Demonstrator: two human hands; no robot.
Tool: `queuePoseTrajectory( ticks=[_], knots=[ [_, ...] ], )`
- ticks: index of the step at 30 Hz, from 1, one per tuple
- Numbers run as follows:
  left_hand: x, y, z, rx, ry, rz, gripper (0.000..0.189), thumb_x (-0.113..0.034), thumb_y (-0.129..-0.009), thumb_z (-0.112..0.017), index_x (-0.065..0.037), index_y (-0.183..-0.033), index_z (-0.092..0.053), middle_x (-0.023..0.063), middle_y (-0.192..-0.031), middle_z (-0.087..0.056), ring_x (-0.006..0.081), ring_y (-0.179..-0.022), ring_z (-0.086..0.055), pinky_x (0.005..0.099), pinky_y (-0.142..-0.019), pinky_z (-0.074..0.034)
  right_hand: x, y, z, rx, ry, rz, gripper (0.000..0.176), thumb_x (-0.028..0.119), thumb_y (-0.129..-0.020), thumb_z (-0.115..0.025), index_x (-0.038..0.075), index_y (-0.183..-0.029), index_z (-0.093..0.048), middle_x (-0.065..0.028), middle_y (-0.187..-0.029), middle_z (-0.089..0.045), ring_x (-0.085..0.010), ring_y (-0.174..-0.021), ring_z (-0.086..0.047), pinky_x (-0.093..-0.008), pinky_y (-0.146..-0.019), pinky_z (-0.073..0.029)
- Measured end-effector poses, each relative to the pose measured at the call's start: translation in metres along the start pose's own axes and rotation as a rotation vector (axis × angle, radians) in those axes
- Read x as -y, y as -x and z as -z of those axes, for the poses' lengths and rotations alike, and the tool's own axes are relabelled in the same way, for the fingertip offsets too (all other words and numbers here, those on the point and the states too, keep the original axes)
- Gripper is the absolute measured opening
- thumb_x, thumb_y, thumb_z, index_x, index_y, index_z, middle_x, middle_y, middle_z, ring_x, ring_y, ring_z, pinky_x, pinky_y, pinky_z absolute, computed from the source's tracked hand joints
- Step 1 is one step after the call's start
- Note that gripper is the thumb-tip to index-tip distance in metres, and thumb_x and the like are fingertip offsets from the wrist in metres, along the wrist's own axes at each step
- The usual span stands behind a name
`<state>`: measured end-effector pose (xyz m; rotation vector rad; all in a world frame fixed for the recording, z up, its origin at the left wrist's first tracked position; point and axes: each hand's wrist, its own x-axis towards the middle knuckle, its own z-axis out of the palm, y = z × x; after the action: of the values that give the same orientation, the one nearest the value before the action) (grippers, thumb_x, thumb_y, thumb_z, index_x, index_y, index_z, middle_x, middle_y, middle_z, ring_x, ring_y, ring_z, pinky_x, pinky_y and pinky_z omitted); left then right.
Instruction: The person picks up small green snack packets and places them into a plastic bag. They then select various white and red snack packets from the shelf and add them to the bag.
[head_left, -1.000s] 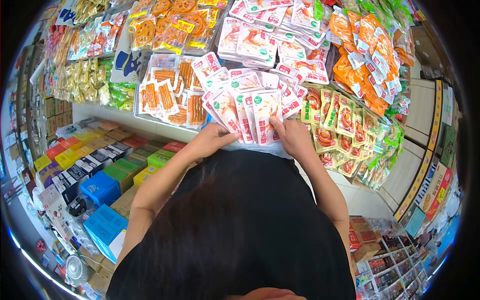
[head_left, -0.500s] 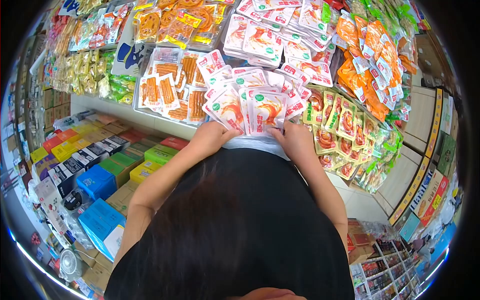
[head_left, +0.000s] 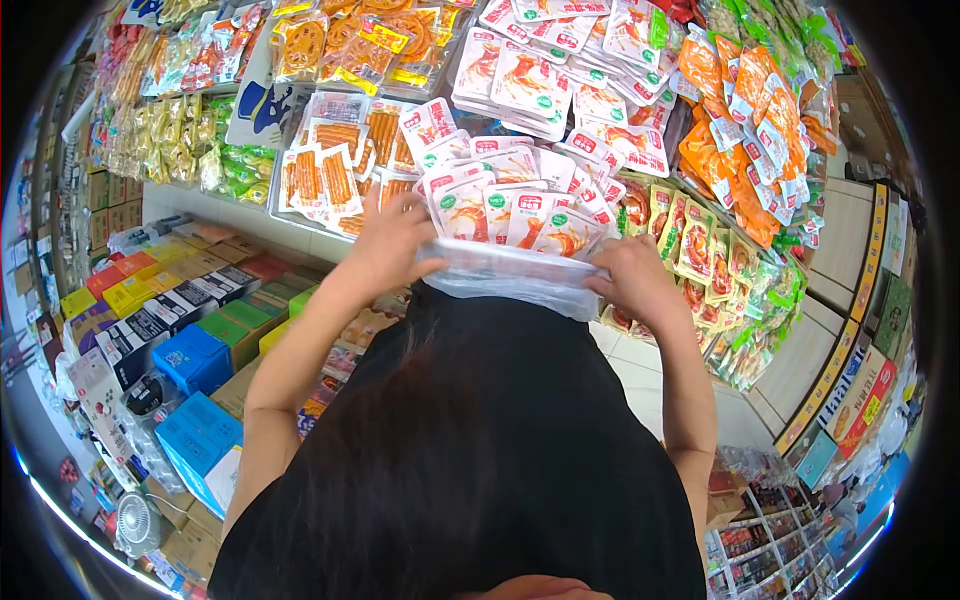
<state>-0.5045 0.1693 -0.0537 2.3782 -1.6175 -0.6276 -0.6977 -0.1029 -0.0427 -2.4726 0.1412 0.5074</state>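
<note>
White-and-red snack packets lie overlapping in a clear plastic tray, whose front wall is close to my black top. At the tray's left front corner is my left hand, slightly blurred, with its fingers apart and thumb stretched toward the rim. My right hand is closed on the right front corner of the tray, thumb and fingers at its edge. Packets of orange-brown sticks lie just beyond my left hand. Yellowish packets are beside my right hand.
Flat white packets are piled behind the tray, and orange packets are heaped at the right. Cartons, including a blue box, stand low on the left. A white fan is at the lower left.
Both hands have left the lower edges of the front packets and moved apart to the tray's front corners. The front packets sit lower, and more of the tray's front wall shows.
</note>
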Motion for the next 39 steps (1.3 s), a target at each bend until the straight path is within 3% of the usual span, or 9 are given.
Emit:
queuePoseTrajectory(
  ticks=[1, 6, 8, 14, 19, 21, 25, 33, 39],
  knots=[
    [0.008, -0.003, 0.0, -0.046, -0.068, -0.024, 0.035, -0.034, -0.073, -0.072, -0.012, -0.1, -0.065, 0.0046, -0.106, -0.059, 0.0292, -0.111, -0.048, 0.0632, -0.101, -0.017, -0.003, -0.002, -0.002, 0.028, 0.062, -0.025, 0.022, 0.029, -0.073, -0.071, 0.007, -0.075, -0.068, -0.0113, -0.077, -0.064, -0.0273, -0.083, -0.059, -0.0415, -0.081, -0.038],
    [0.038, -0.02, 0.006, -0.067, -0.037, -0.047, 0.033, -0.02, -0.072, -0.07, -0.003, -0.099, -0.06, 0.0126, -0.103, -0.059, 0.0302, -0.101, -0.05, 0.0383, -0.089, -0.042, -0.012, -0.012, 0.013, -0.046, 0.298, -0.039, 0.017, 0.025, -0.07, -0.072, 0.009, -0.076, -0.069, -0.0075, -0.085, -0.062, -0.0246, -0.089, -0.057, -0.041, -0.085, -0.037],
    [0.043, -0.028, 0.007, -0.068, -0.002, -0.006, 0.031, -0.017, -0.072, -0.068, -0.002, -0.098, -0.06, 0.0138, -0.101, -0.059, 0.0309, -0.099, -0.051, 0.0395, -0.089, -0.042, -0.021, -0.016, 0.02, -0.303, 0.315, 0.045, 0.015, 0.02, -0.068, -0.073, 0.009, -0.076, -0.068, -0.0042, -0.091, -0.059, -0.0235, -0.092, -0.054, -0.0413, -0.088, -0.037],
    [0.067, -0.042, -0.013, -0.145, 0.248, 0.162, 0.02, -0.012, -0.077, -0.062, 0.003, -0.09, -0.057, 0.0164, -0.105, -0.059, 0.0285, -0.1, -0.054, 0.0371, -0.09, -0.042, -0.035, -0.027, 0.03, -0.516, 0.18, 0.102, 0.016, 0.009, -0.065, -0.071, 0.005, -0.079, -0.063, -0.0045, -0.094, -0.059, -0.0246, -0.092, -0.053, -0.0381, -0.084, -0.041],
    [0.063, -0.043, -0.027, -0.281, 1.248, 0.444, 0.005, -0.007, -0.081, -0.06, -0.003, -0.081, -0.057, 0.0161, -0.124, -0.054, 0.0197, -0.116, -0.048, 0.0331, -0.097, -0.036, -0.02, -0.026, 0.032, -0.616, -0.159, 0.113, 0.012, 0.003, -0.069, -0.066, 0.001, -0.078, -0.059, -0.0081, -0.087, -0.06, -0.0251, -0.087, -0.055, -0.035, -0.078, -0.044],
    [0.068, -0.043, -0.04, -0.334, 1.327, 0.419, 0.003, -0.006, -0.081, -0.059, -0.004, -0.079, -0.057, 0.0149, -0.121, -0.056, 0.0192, -0.112, -0.05, 0.0323, -0.096, -0.036, -0.014, -0.024, 0.026, -0.69, -0.502, 0.113, 0.01, 0.002, -0.071, -0.064, 0.0, -0.075, -0.056, -0.0103, -0.08, -0.059, -0.0239, -0.079, -0.056, -0.0332, -0.076, -0.044],
    [0.068, -0.035, -0.044, -0.358, 1.602, 0.33, 0.007, -0.006, -0.081, -0.057, -0.006, -0.075, -0.054, 0.0099, -0.109, -0.058, 0.0146, -0.099, -0.052, 0.0299, -0.09, -0.037, 0.001, -0.015, 0.029, -0.665, -0.531, 0.196, 0.012, 0.003, -0.073, -0.063, 0.001, -0.072, -0.051, -0.0102, -0.073, -0.055, -0.0226, -0.07, -0.054, -0.0321, -0.07, -0.043],
    [0.018, -0.003, 0.011, -0.072, 1.36, 0.156, 0.016, -0.011, -0.073, -0.06, -0.007, -0.066, -0.046, 0.0034, -0.081, -0.059, 0.0103, -0.072, -0.051, 0.0252, -0.073, -0.039, 0.042, 0.029, 0.058, -0.808, -0.347, 0.536, 0.027, 0.005, -0.065, -0.066, 0.007, -0.06, -0.04, -0.0055, -0.055, -0.042, -0.0232, -0.048, -0.038, -0.033, -0.047, -0.03],
    [-0.029, 0.021, 0.066, -0.235, 0.9, -0.23, 0.018, -0.009, -0.066, -0.061, -0.005, -0.06, -0.045, 0.0047, -0.062, -0.053, 0.0193, -0.06, -0.052, 0.0335, -0.071, -0.044, 0.067, 0.085, 0.083, -0.873, -0.234, 0.63, 0.036, 0.017, -0.068, -0.069, 0.009, -0.055, -0.036, -0.0006, -0.048, -0.036, -0.0174, -0.04, -0.03, -0.0304, -0.04, -0.02]
  ],
)
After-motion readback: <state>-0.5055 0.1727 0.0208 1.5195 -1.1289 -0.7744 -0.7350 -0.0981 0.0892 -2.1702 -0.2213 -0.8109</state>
